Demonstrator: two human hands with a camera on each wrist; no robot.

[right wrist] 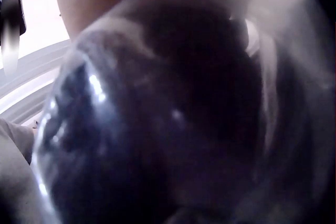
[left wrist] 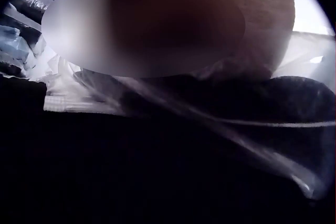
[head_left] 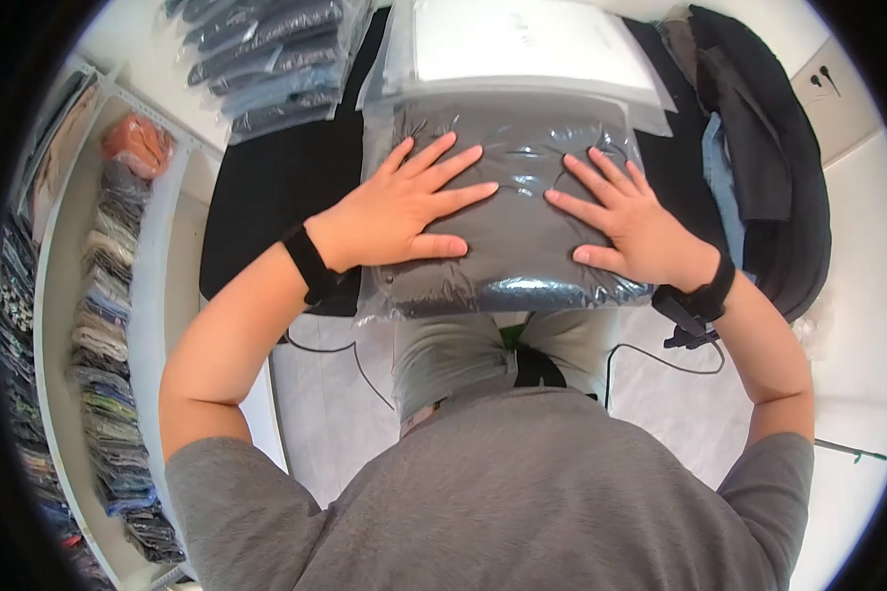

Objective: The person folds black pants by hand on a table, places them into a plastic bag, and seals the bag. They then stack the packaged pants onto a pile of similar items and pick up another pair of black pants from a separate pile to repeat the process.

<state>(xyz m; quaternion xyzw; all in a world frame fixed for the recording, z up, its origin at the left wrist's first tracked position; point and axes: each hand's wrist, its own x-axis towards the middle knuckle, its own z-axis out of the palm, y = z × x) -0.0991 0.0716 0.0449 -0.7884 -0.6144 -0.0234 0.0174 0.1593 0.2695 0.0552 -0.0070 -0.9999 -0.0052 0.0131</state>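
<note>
A dark grey folded garment in a clear plastic bag [head_left: 522,222] lies flat in front of the person. The left hand [head_left: 399,212] rests on its left half with fingers spread and fairly straight. On the right half, the right hand [head_left: 636,222] lies the same way, its fingertips pointing toward the other hand. The plastic is wrinkled and shiny around the fingers. In the right wrist view, the glossy bag [right wrist: 100,98] fills most of the picture below the hand. The left wrist view is dark, with a bag edge [left wrist: 252,150] running under the hand.
Beneath the bag is a black surface [head_left: 276,207]. A white sheet in clear plastic [head_left: 532,39] lies beyond it. Bagged garments [head_left: 266,59] are stacked at the back left, dark clothes [head_left: 759,148] at the right. Shelves [head_left: 113,325] of folded clothes stand at the left.
</note>
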